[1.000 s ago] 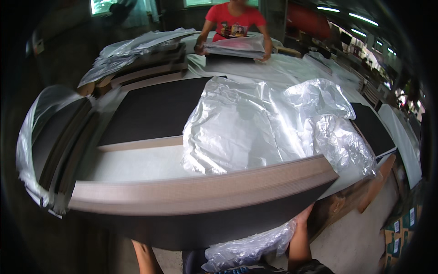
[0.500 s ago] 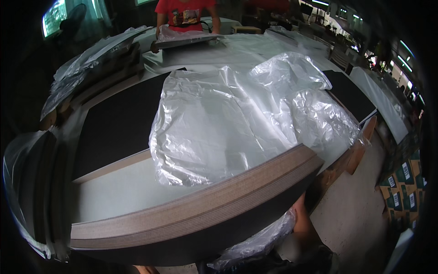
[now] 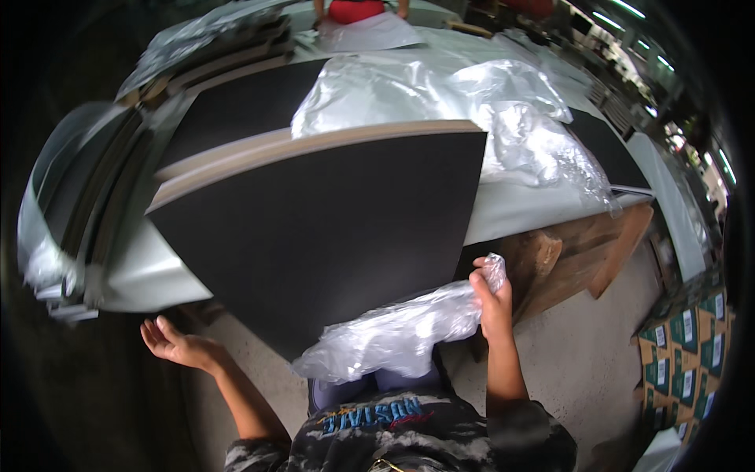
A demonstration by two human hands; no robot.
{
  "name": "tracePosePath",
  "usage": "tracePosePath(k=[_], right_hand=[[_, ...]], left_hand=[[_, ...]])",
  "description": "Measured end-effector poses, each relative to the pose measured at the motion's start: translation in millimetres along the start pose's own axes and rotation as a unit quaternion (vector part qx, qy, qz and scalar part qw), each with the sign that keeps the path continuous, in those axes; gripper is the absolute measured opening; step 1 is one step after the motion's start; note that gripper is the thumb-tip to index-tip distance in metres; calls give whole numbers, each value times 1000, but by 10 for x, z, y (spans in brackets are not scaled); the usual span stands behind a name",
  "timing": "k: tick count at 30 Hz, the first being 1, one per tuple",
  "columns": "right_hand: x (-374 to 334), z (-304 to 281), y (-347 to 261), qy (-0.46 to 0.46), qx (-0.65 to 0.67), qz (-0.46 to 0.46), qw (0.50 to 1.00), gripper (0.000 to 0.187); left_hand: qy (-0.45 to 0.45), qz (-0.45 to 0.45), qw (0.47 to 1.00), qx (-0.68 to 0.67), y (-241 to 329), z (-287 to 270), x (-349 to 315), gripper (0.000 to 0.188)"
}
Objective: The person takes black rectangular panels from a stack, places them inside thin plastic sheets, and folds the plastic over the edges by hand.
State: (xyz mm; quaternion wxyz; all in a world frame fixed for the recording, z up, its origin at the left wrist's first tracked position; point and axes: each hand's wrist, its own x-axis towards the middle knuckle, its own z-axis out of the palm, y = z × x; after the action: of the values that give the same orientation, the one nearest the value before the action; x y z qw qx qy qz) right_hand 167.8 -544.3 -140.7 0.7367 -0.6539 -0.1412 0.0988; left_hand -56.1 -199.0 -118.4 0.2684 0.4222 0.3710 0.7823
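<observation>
A thick stack of black boards [image 3: 330, 228] with brown edges stands tilted between my body and the table. Clear plastic wrap [image 3: 385, 334] bunches around its lower end, and a gathered corner of the wrap is pinched in my right hand [image 3: 493, 303], just right of the stack. My left hand [image 3: 173, 344] is off the stack to the lower left, palm up with its fingers apart and nothing in it. What bears the stack's lower edge is hidden by the plastic.
A large crumpled plastic sheet [image 3: 535, 141] lies on the pale-covered table [image 3: 519, 212]. Black boards [image 3: 244, 106] lie behind, more plastic-wrapped boards [image 3: 86, 189] stand left. Patterned cartons [image 3: 684, 346] are stacked on the right. Another person's red garment [image 3: 354, 11] shows across the table.
The stack has tilted so that its black face shows. Both hands have come out from beneath or behind it; the view has tipped down toward my body.
</observation>
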Motion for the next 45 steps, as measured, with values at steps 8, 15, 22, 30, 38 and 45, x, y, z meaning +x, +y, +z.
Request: tracePosePath(k=[8,15,22,30,38,45], right_hand=[[-487,804,-851,-291,109,10,950,26],[-15,462,-558,-401,88,44,911,21],[226,-194,-555,-494,43,171,852,28],[438,-479,-345,-314,449,243,801,23],[283,-365,-132,-198,384,127,893,24],[199,-531,28,-465,49,211,858,36]], left_hand=[[-847,-174,496,-79,1128,172,-894,23],[-728,-438,507,-144,924,221,-944,20],[-646,-516,496,-266,334,-174,-318,42],[-836,-336,433,33,97,-573,-120,26],[-692,-349,631,-20,387,-691,-380,32],[-563,-430,604,-365,247,-616,98,19]])
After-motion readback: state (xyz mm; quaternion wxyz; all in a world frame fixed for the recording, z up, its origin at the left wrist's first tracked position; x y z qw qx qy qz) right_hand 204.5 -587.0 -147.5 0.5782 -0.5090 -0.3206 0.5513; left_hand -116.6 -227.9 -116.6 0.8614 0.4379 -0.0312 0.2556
